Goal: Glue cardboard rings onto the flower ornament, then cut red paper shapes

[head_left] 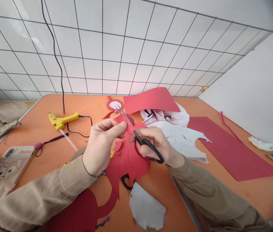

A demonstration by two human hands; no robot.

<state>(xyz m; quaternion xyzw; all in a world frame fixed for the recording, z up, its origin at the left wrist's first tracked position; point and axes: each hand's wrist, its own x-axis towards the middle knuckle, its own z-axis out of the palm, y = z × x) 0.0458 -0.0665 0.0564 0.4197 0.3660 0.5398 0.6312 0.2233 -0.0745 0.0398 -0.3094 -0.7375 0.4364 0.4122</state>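
Between the thumb and fingers of my left hand (102, 140) is a small piece of red paper (121, 119). My right hand (154, 143) grips black-handled scissors (152, 149), their blades slightly apart and pointing up and left beside that piece. Beneath both hands lies a heap of cut red paper scraps (129, 158). Just beyond the blade tips sits a round red tag with a white centre (115, 104), with a red loop on top. A second black scissor handle (126, 182) pokes out from under the scraps.
A yellow glue gun (63, 121) with a black cord lies at the left, near a purple tassel (54, 140) and a phone in a cartoon case (10, 167). Red sheets (151, 100) and torn white paper (180, 137) spread to the right. A grey-white scrap (147, 206) lies in front.
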